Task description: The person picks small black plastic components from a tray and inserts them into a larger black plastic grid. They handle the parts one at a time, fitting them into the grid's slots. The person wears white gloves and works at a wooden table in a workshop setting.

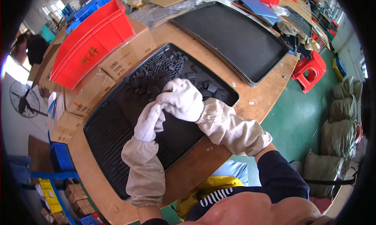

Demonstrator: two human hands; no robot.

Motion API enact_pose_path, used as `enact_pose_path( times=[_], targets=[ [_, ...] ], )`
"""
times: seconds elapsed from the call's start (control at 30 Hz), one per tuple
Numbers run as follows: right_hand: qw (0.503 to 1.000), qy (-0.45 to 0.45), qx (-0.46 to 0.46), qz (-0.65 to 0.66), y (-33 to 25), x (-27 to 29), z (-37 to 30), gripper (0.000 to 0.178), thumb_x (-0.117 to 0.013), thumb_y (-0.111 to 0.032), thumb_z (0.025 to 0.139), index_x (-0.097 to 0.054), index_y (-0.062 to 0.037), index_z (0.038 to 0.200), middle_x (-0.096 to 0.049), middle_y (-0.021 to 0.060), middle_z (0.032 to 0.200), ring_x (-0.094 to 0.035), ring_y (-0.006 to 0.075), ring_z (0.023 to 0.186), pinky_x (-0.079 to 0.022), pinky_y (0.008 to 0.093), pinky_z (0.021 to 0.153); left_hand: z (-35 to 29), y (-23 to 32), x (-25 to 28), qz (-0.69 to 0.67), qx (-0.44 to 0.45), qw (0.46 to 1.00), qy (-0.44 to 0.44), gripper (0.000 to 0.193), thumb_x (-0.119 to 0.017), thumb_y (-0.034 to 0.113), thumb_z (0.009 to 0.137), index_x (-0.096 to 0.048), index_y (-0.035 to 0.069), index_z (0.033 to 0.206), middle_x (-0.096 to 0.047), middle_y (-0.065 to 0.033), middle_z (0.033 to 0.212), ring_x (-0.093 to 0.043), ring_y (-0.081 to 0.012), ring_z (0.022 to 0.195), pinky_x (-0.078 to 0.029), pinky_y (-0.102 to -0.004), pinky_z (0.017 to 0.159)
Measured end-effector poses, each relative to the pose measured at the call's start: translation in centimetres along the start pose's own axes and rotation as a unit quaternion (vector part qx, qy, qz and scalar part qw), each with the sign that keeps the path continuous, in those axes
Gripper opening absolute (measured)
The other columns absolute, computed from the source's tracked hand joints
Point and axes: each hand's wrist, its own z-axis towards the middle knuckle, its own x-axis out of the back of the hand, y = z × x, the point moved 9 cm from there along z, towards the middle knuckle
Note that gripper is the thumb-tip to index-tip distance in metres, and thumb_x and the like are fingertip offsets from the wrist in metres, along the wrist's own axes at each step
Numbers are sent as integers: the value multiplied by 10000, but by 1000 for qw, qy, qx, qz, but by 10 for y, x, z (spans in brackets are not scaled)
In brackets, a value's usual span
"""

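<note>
My left hand (pixel 149 122) and my right hand (pixel 182 99), both in white cloth gloves with pale sleeve covers, meet above a black tray (pixel 176 150). The fingers of both are curled closed. Whatever lies between them is hidden by the gloves. Beyond my hands, small dark tube pieces (pixel 172 64) are heaped in the tray, some standing on end with their round openings showing. Loose flat-looking dark pieces (pixel 213 88) lie just right of my right hand. Neat rows of dark pieces (pixel 111 146) fill the tray's left part, beside my left forearm.
Cardboard boxes (pixel 127 54) line the tray's far left side, with a red plastic bin (pixel 94 45) on them. Stacked black trays (pixel 235 37) rest at the table's far right. A red stool (pixel 310 70) and stuffed sacks (pixel 338 135) stand on the floor at right.
</note>
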Motion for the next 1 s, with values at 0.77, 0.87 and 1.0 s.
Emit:
enact_pose_path(
  times=[0.77, 0.87, 1.0],
  targets=[
    [995, -61, -43, 64, 22, -5, -6, 159, -753, -247, 805, -711, -216, 955, -624, 58, 951, -609, 312, 905, -492, 448, 772, 3, 2, 11, 39, -35, 998, 21, 453, -613, 416, 982, -574, 33, 1220, -542, 40, 797, -428, -23, 614, -345, -204, 492],
    [995, -60, -21, 76, 20, -6, -6, 158, -753, -267, 810, -707, -213, 951, -630, 65, 958, -614, 317, 892, -494, 451, 761, 1, -1, 10, -18, -13, 1000, 20, 469, -614, 423, 981, -573, 22, 1220, -537, 32, 811, -435, -26, 620, -349, -199, 493],
    [997, -58, -2, 58, 16, -3, -4, 172, -754, -259, 809, -697, -191, 956, -642, 63, 943, -622, 317, 874, -498, 445, 751, 5, -5, 10, -68, 6, 998, -14, 459, -628, 342, 984, -518, 6, 1277, -580, -10, 838, -445, -39, 606, -370, -197, 504]
  ],
)
